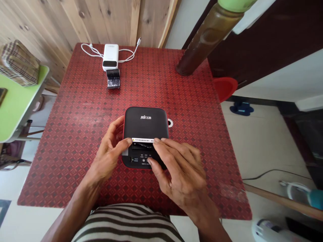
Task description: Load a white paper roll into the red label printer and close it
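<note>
A small black printer (pixel 145 124) with red side edges and a white logo lies flat on the red patterned table (pixel 88 101). Across its middle runs a white label strip (pixel 142 140), above a dark slot and a panel with small ports or buttons. My left hand (pixel 107 153) grips the left side, its thumb on the strip's left end. On the right, my right hand (pixel 180 164) rests its fingertips at the strip's right end, with the thumb on the lower panel. A white ring-shaped thing (pixel 170 123) shows beside the printer, partly hidden.
A white power bank (pixel 110 55) with a white cable (pixel 127 60) lies at the back left, a crumpled black piece (pixel 113 80) before it. A tall brown bottle (pixel 202 40) stands back right. Left is a green table (pixel 30 97); right, a red stool (pixel 224 88).
</note>
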The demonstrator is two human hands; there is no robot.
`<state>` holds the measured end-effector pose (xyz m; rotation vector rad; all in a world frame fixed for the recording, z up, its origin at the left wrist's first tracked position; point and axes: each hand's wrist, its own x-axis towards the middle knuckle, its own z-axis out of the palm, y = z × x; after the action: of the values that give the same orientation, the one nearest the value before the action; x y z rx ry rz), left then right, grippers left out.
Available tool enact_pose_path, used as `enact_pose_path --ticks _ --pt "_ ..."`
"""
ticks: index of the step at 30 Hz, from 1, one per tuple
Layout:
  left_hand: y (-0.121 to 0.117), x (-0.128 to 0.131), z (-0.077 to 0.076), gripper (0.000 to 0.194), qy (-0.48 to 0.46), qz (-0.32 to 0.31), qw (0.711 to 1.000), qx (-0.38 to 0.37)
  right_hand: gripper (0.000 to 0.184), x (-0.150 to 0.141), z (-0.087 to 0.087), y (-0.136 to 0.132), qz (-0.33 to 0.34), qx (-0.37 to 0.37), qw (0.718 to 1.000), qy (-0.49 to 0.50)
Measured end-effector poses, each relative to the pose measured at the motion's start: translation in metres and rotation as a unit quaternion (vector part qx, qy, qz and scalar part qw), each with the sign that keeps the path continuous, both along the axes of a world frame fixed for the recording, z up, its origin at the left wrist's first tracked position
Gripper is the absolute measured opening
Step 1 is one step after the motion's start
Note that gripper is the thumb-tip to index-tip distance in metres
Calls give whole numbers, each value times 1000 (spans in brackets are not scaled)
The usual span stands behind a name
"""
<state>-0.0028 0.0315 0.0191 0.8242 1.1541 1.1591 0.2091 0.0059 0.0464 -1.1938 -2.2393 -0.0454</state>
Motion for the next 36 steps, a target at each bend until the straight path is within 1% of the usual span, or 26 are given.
enact_pose_path --ticks 4,7,10,12,14,16,19,23,28,36 --pt "0 -1 -2 66 -9 -6 1000 -10 30 2 -4 -1 2 -8 1000 23" --pt "-6 -3 -6 67 -8 -1 1000 -18 40 7 -9 -7 -4 -7 998 67" --pt "-19 -8 -10 60 -7 7 1000 -17 53 13 -18 -18 -49 -1 990 131" --pt "-28 -11 -11 58 -5 -1 1000 -20 57 15 -28 -29 -96 -28 978 183" --pt "-35 -13 -12 57 -1 -7 1000 -18 59 15 -39 -40 -131 -82 965 211" --pt "-38 -14 -11 55 7 -7 1000 -18 62 11 -50 -49 -142 -125 960 205" --pt "-35 -13 -9 53 36 -1 999 -21 65 4 -61 -56 -134 -136 964 183" --pt "-31 -10 -5 54 51 -1 998 -23 68 -2 -65 -55 -129 -119 968 182" --pt "-32 -3 -1 53 37 31 998 -38 69 -3 -67 -52 -124 -108 969 184" --pt "-27 4 3 53 24 58 997 -55 71 -7 -68 -52 -132 -94 969 186"
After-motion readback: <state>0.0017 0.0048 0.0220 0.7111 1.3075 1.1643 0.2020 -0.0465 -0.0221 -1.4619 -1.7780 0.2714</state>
